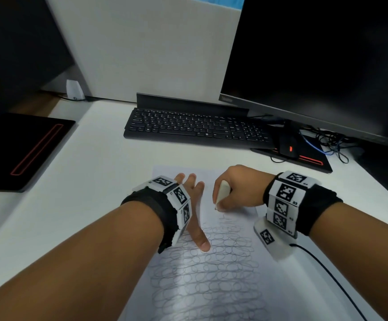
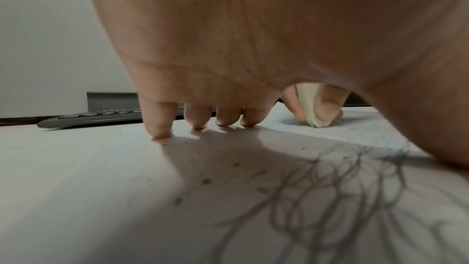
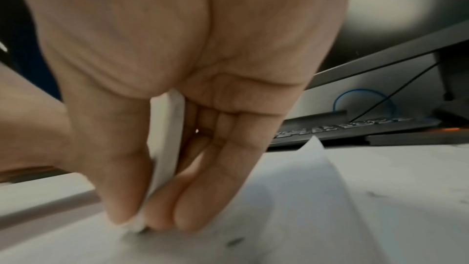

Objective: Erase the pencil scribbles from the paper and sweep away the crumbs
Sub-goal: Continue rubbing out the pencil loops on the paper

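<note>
- Head view, writing: the monitor (image 1: 322,54) bezel carries a small logo, too blurred to read. Keyboard (image 1: 195,126) keys show letters, Q-W-E-R-T-Y row just legible. Your wrist bands bear black-and-white square codes with small tags, not readable.
- Head view, hands: your left hand (image 1: 194,205) lies flat with straight, spread fingers pressing the paper (image 1: 211,274) at its left side. Your right hand (image 1: 237,188) pinches a white eraser (image 1: 222,192), its tip down on the sheet's far half.
- Head view, scribbles (image 1: 207,269): looping pencil lines fill the near half of the paper; the far part looks pale and mostly bare.
- Head view, surroundings: keyboard far of the paper, mouse (image 1: 288,144) on a black pad with red trim to the far right, tangled cables beyond. A dark pad with a red outline sits far left. White desk (image 1: 84,181), white partition behind.
- Left wrist view: fingertips (image 2: 158,133) press down, the little finger on the desk beside the sheet. Dark crumbs (image 2: 205,181) speckle the paper beneath the palm, scribbles to the right. The eraser (image 2: 311,111) shows past the palm, tip on the paper.
- Right wrist view: thumb and fingers clamp the eraser (image 3: 166,148); its tip meets the paper (image 3: 279,218). The far right corner of the sheet curls up. A few dark crumbs (image 3: 234,242) lie near. View is blurred.
</note>
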`<state>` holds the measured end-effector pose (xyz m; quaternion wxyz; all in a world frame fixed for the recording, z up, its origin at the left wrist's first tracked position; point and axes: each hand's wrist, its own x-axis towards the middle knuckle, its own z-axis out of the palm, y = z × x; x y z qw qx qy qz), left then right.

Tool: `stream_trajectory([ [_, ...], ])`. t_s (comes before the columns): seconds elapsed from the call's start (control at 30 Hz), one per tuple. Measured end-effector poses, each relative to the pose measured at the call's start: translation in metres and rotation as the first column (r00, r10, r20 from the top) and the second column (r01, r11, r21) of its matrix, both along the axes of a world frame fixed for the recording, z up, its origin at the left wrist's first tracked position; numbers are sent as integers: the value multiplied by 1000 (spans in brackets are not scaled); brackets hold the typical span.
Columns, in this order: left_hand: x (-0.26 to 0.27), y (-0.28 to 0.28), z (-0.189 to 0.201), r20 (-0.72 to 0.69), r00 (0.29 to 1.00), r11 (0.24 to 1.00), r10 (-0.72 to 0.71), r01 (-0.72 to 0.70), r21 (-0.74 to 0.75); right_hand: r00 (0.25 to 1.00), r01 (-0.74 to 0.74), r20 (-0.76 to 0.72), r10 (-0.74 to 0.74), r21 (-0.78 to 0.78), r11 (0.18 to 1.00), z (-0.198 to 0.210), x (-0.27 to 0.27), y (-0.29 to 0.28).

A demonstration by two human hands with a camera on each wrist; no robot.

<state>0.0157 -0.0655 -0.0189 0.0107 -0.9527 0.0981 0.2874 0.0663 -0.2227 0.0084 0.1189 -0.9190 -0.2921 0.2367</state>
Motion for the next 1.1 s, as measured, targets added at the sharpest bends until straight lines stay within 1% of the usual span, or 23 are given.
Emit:
stream_trajectory([
  [0.03,0,0,1,-4,1000,1000,1,-1,2,1000,2,-14,-2,10,1000,0,-2,0],
  [0.13,-1,0,3,-2,1000,1000,1,-1,-4,989,-88,-119,86,-9,996,-1,-13,2],
  [0.17,-1,0,4,1,1000,1000,0,0,-7,991,-88,-107,86,-19,996,-1,-12,0],
  [0.27,-1,0,1,4,1000,1000,1,-1,-17,1000,10,6,-10,-9,1000,2,2,-4],
  [0.3,-1,1,1,-2,1000,1000,6,-6,-20,1000,23,6,-23,-1,1000,2,3,-5],
  [0.43,0,1,2,-17,1000,1000,3,-3,-13,986,-87,-147,82,-28,996,-1,-11,-4],
  [0.47,0,1,2,-15,1000,1000,1,-1,-15,987,-79,-141,74,-30,996,0,-9,-5],
  [0.57,-1,1,2,-2,1000,1000,0,-1,-16,1000,10,-15,-10,-18,1000,3,2,-8],
  [0.6,-1,1,2,-3,1000,1000,2,-2,-16,1000,21,-9,-21,-13,1000,3,2,-8],
  [0.73,0,0,3,-9,1000,1000,-5,5,-9,989,-74,-135,66,-55,996,1,-10,-4],
  [0.77,0,1,3,-7,1000,1000,-7,7,-9,992,-66,-114,58,-63,996,1,-8,-5],
  [0.87,0,2,2,-10,1000,1000,-6,5,-11,998,62,21,-61,-45,997,1,9,-11],
  [0.93,0,3,2,-15,1000,1000,-4,3,-14,995,95,18,-94,-45,994,0,15,-10],
  [1.1,2,-2,3,-1,1000,1000,-12,12,16,994,105,1,-105,-33,994,-2,14,-9],
])
